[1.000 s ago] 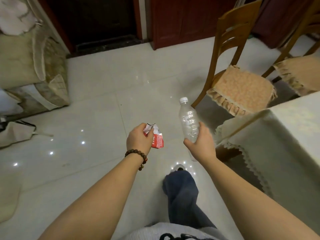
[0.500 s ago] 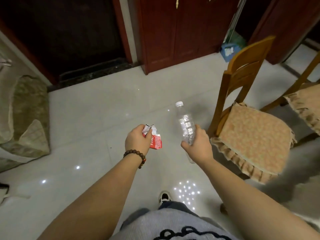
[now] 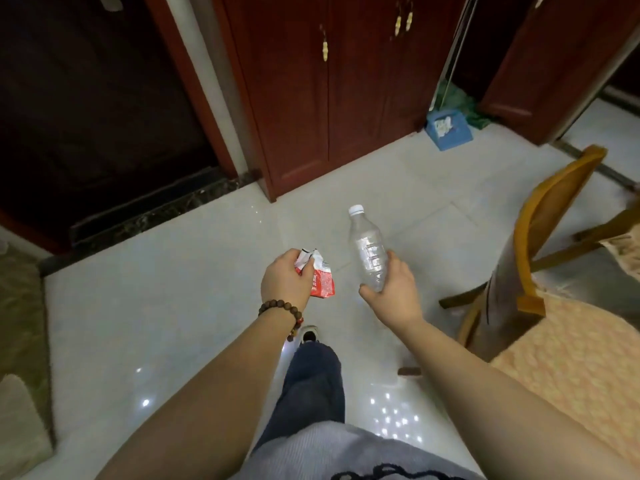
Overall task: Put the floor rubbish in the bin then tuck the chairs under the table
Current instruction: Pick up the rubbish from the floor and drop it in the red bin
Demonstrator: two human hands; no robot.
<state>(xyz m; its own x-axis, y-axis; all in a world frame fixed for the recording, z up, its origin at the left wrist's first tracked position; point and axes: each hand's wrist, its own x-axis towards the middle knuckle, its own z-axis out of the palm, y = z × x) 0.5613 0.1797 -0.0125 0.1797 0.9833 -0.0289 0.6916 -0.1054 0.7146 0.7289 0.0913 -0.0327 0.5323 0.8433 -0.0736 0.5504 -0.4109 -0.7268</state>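
My left hand (image 3: 285,280), with a bead bracelet at the wrist, is closed on a crumpled red and white wrapper (image 3: 320,277). My right hand (image 3: 394,292) grips an empty clear plastic bottle (image 3: 369,249) by its lower part, white cap pointing up and away. Both hands are held out over the white tiled floor. A wooden chair (image 3: 540,237) with an orange cushion (image 3: 575,355) stands close at the right. A second chair (image 3: 623,237) shows at the right edge. The table is out of view.
A blue dustpan (image 3: 448,128) holding white scraps sits on the floor at the back right, beside a red wooden cabinet (image 3: 329,88). A dark doorway (image 3: 93,109) is at the back left. A sofa edge (image 3: 20,323) is at the left. My leg (image 3: 313,372) steps forward.
The view has swung up and forward as I walk: the cabinet and dustpan came into sight, the table dropped out, and the chair slid closer on the right. Both hands keep their hold.
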